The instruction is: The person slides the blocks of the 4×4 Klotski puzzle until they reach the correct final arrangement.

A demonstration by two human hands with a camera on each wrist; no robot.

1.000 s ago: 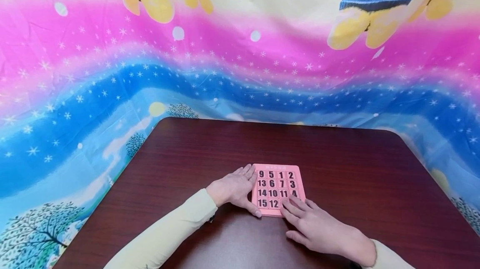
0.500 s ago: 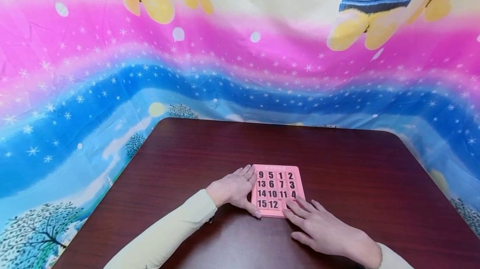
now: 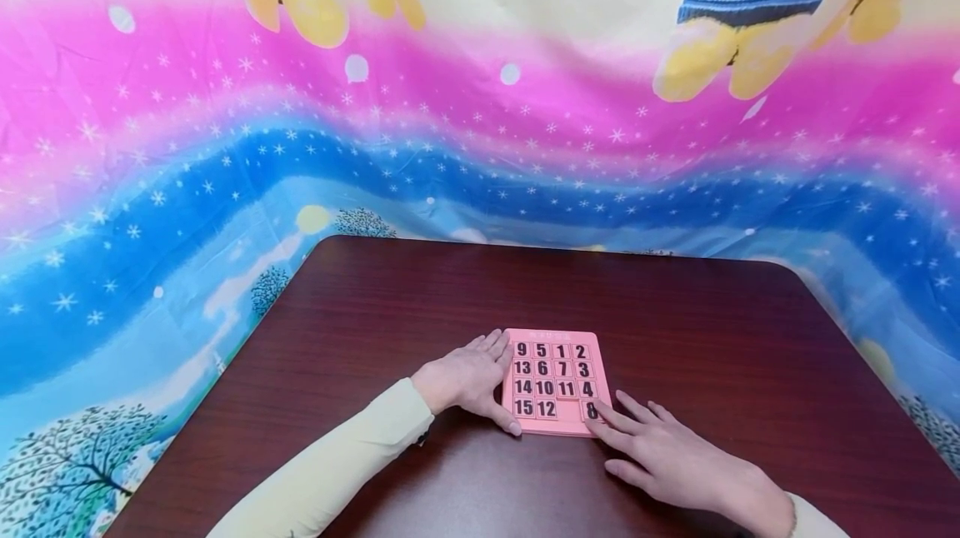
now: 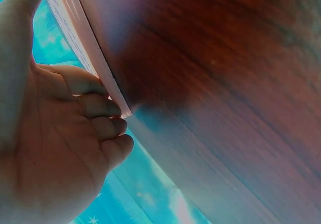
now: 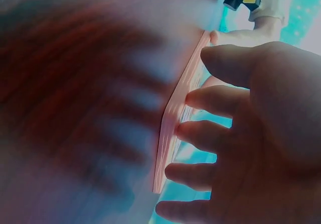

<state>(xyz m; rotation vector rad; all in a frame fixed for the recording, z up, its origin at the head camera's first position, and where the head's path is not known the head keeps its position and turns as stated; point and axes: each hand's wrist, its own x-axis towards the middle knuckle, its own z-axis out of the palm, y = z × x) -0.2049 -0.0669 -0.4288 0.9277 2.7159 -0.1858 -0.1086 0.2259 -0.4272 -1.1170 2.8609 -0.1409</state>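
Note:
A pink sliding number puzzle [image 3: 551, 336] lies flat on the table, its black-numbered tiles in rows. In the bottom row, a gap separates tile 12 [image 3: 546, 409] from tile 8 [image 3: 591, 410]. My left hand [image 3: 468, 378] rests along the puzzle's left edge, fingers extended and thumb by the near left corner. With spread fingers, my right hand [image 3: 667, 455] touches tile 8 at the near right corner and partly covers it. Both wrist views show the puzzle's side edge [image 4: 95, 48] from low down; in the right one, fingertips meet the edge [image 5: 170, 121].
The dark reddish-brown wooden table [image 3: 675, 313] has rounded far corners. Behind it hangs a colourful cloth [image 3: 450, 122] with bears and snowflakes. A small black device [image 5: 243, 2] sits at the left sleeve in the right wrist view.
My right hand has moved to the right, and tile 8 now shows in the bottom right corner with a gap left of it. The left hand stays still.

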